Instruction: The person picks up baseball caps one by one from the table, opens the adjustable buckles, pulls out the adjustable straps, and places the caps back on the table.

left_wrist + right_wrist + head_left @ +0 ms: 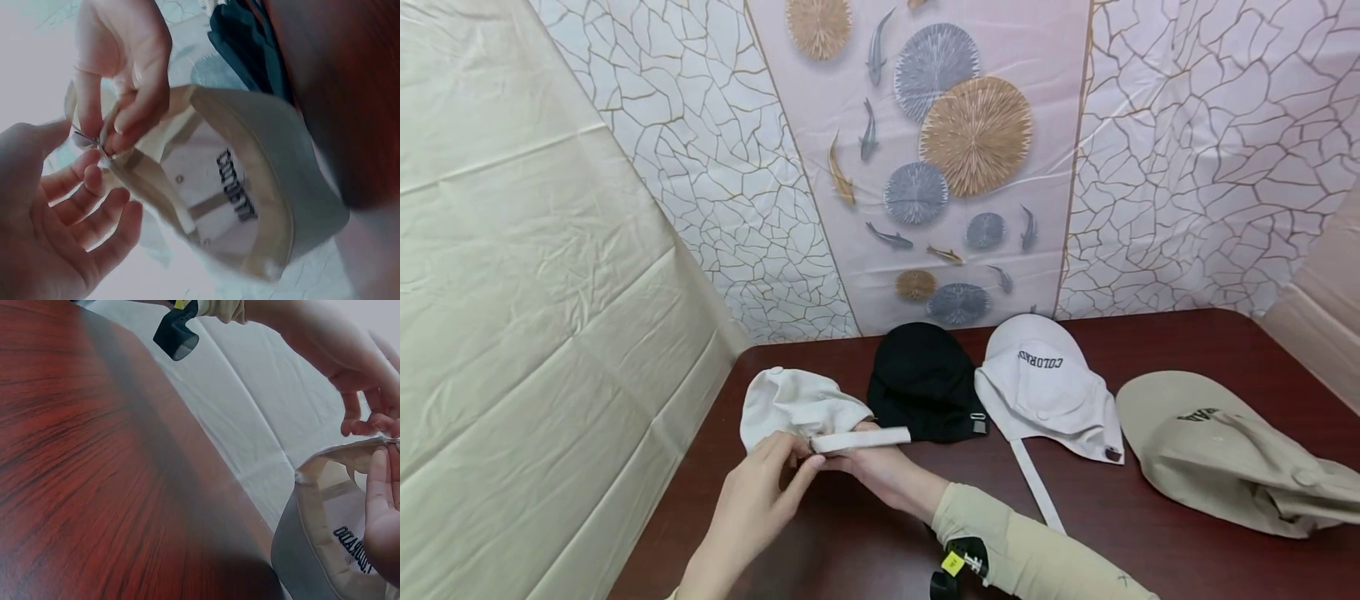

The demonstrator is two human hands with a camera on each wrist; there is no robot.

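A white baseball cap [793, 404] is held up at the left of the table, its pale strap [872, 438] sticking out to the right. My left hand [760, 487] pinches the strap close to its small metal buckle [86, 135], between thumb and forefinger. From the other side my right hand [883, 471] grips the cap's back edge, some fingers inside the opening. In the left wrist view, the cap's inside shows dark stitched letters [236, 187] and a seam band. The right wrist view has my right hand [382, 515] at the cap's edge, partly cut off by the frame.
A black cap [917, 379] lies right of the held one. Beside it are a white cap [1037, 383] with lettering and a loose strap [1036, 486], then a beige cap [1217, 454]. All rest on a dark red-brown table [842, 550] against patterned cloth.
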